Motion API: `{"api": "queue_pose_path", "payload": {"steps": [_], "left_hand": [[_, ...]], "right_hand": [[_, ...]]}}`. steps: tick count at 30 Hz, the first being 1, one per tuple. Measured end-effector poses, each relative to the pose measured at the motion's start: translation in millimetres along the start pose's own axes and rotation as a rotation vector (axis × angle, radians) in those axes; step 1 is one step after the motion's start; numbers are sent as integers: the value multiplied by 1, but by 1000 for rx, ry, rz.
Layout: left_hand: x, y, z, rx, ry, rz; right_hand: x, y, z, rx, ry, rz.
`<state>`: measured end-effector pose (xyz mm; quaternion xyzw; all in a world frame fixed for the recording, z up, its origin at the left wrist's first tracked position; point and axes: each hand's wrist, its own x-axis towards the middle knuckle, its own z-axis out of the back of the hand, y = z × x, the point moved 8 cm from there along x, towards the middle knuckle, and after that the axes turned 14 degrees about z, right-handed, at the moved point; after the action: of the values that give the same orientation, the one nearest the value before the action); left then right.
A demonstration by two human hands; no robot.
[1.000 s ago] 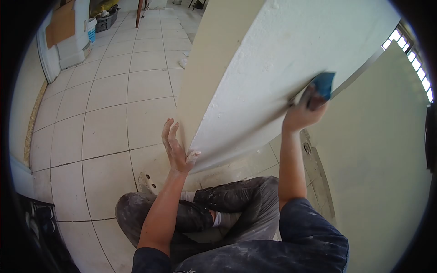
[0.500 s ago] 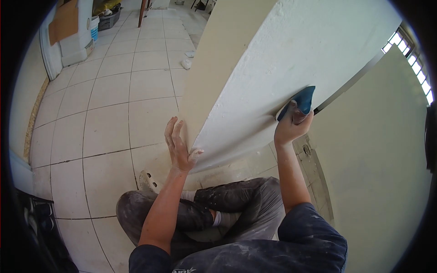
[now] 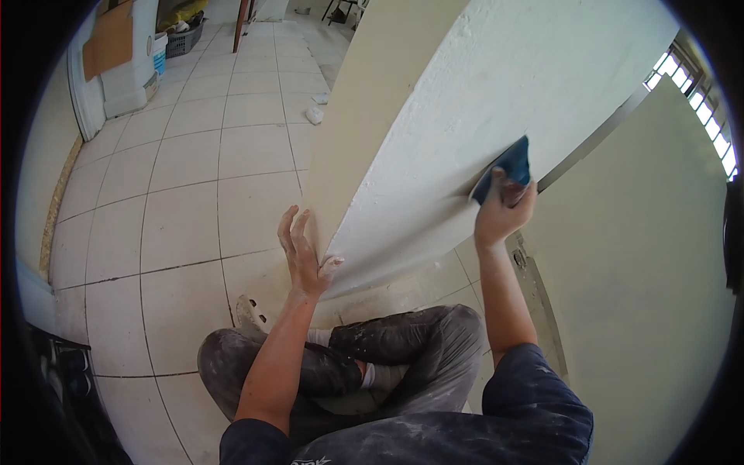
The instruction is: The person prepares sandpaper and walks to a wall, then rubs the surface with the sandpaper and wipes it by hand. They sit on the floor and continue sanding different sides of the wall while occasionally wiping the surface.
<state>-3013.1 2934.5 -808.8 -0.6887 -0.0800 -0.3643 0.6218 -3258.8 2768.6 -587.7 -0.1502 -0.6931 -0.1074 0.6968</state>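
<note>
My right hand [image 3: 504, 209] grips a dark blue sheet of sandpaper [image 3: 513, 161], bent under the fingers and held against the white face of the wall [image 3: 465, 116]. One corner of the sheet sticks up past my fingers. Lower down to the left, my left hand [image 3: 304, 252] rests on the wall's corner edge, fingers stretched along the cream side [image 3: 363, 93] and thumb lying over the edge. White dust coats both hands. The white face has small bumps along that edge.
My crossed, dusty legs [image 3: 403, 341] are close below the wall. Tiled floor [image 3: 182, 209] stretches out to the left, with a white lump [image 3: 314, 115] on it. A pale panel [image 3: 628, 256] stands at the right. A grey basket [image 3: 184, 39] and a bucket [image 3: 160, 53] are at the far left.
My right hand has shifted slightly with the sandpaper along the white face, and its forearm has swung a little to the right. My left hand stays at the corner.
</note>
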Motion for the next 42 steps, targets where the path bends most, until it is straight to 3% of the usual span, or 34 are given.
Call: {"api": "queue_pose_path", "payload": {"steps": [2, 4, 8, 10, 12, 17, 20, 23, 25, 28, 33, 38, 42], "left_hand": [[-3, 1, -1, -12, -8, -3], [-3, -3, 0, -15, 3, 0], [-2, -4, 1, 6, -1, -9], [-5, -1, 1, 26, 10, 17], [0, 0, 0, 29, -6, 13], [-3, -3, 0, 15, -7, -8], [-3, -3, 0, 9, -16, -33], [-4, 0, -1, 43, -24, -40], [-4, 3, -2, 52, -24, -51], [-4, 5, -4, 23, -15, -55], [-2, -2, 0, 39, -27, -45], [-4, 5, -2, 36, -13, -24], [-3, 3, -3, 31, -5, -24]], "right_hand": [[48, 8, -3, 23, -20, -120], [100, 29, -6, 176, -186, -150], [69, 23, -8, 181, -251, -154], [9, 11, -1, 26, -86, -51], [-1, 4, -8, 12, -20, -18], [93, 27, -11, 181, -189, -126], [83, 25, -11, 195, -258, -21], [42, 25, -7, -18, -126, 149], [50, 20, -14, 265, -344, 12], [80, 31, -12, 20, -280, 103], [47, 11, -10, -17, -202, 192], [27, 14, -4, -109, -25, 33], [85, 32, -14, 161, -263, -38]]}}
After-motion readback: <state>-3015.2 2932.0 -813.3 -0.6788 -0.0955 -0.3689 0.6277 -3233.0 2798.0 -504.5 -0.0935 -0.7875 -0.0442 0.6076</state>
